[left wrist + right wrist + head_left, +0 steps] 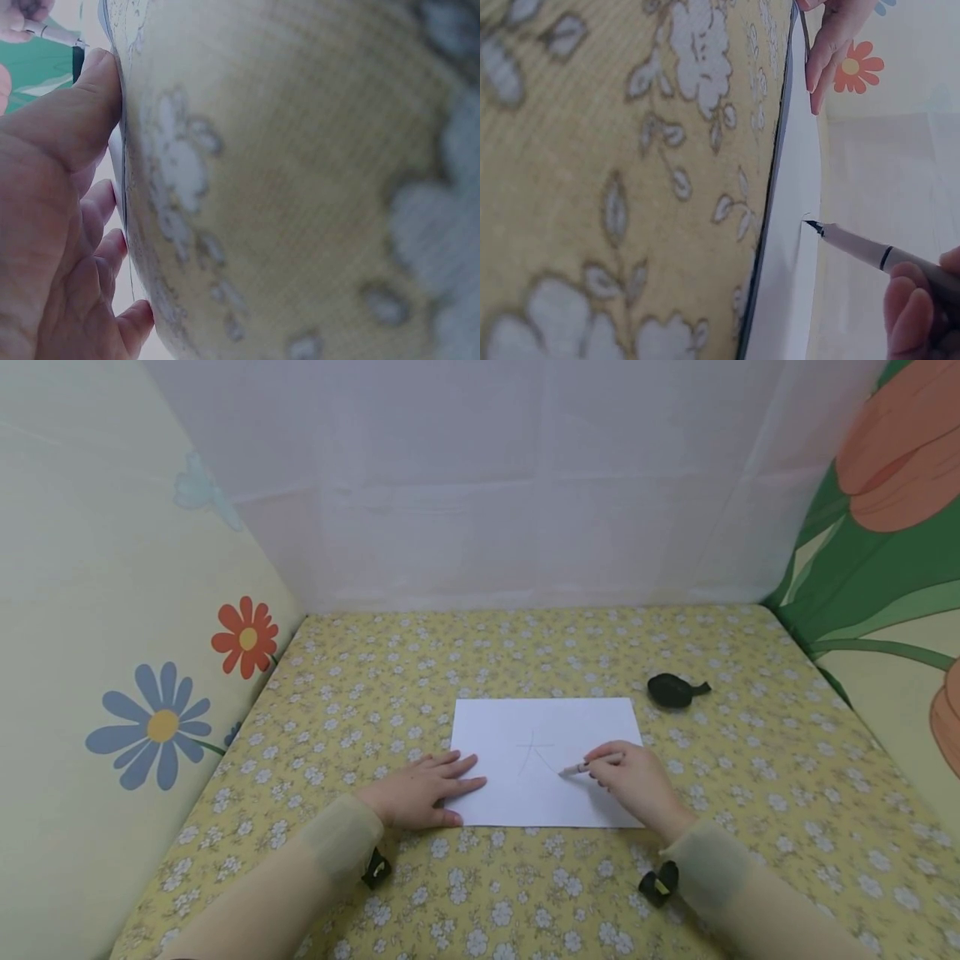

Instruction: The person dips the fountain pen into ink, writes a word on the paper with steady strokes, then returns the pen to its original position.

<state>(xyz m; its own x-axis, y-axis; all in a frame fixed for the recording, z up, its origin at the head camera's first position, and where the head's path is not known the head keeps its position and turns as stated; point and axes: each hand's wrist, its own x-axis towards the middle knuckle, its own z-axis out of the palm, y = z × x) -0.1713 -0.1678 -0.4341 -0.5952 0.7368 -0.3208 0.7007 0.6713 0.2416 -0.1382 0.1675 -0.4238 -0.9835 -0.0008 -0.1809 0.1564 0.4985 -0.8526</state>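
Observation:
A white sheet of paper [495,718] lies on the flowered cloth, with thin lines drawn on it: a short bar crossed by strokes that spread downward. My right hand [633,781] pinches a slim grey pen [600,762] over the sheet's right half. In the right wrist view, the dark tip of the pen [855,245] meets the paper [784,247]. At the sheet's left edge rests my left hand [420,792], fingers spread and fairly straight on the paper. The left wrist view shows the thumb and fingers of that left hand [64,195] from the side.
A black object with a short tail-like strap [671,691] lies beyond the paper's upper right corner. Yellow flowered cloth [375,668] covers the table. A white sheet hangs behind [525,527], and panels with printed flowers [161,727] stand on both sides.

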